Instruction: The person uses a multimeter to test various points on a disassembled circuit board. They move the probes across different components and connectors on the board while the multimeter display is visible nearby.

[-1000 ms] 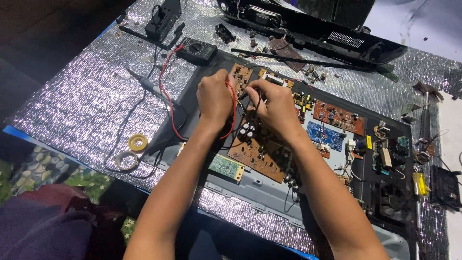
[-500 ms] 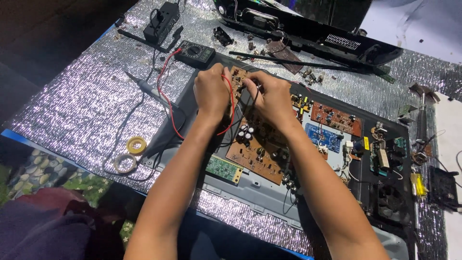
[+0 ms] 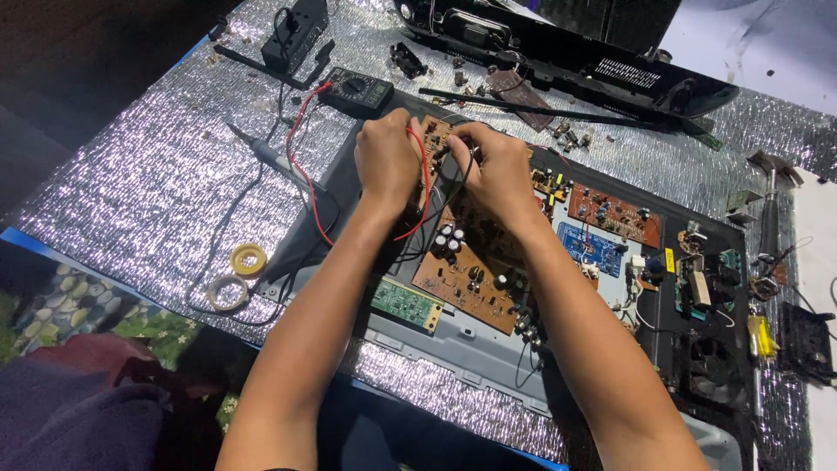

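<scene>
1. Board (image 3: 471, 275), brown, lies in the open chassis on our foil-covered desk (image 3: 148, 174); a yellow tag (image 3: 670, 260) sits right of it.
2. Left hand (image 3: 388, 161): fingers curled shut on the red lead (image 3: 425, 187) over the board's far end.
3. Right hand (image 3: 497, 170): fingers pinched on the board; contents hidden.

Your left hand (image 3: 388, 161) & right hand (image 3: 495, 170) are sitting side by side on the circuit board (image 3: 471, 262) in the chassis (image 3: 488, 349); multimeter (image 3: 356, 91) lying behind them, tape rolls (image 3: 248, 259) lying left, hammer (image 3: 767, 209) probably lying far right.
</scene>
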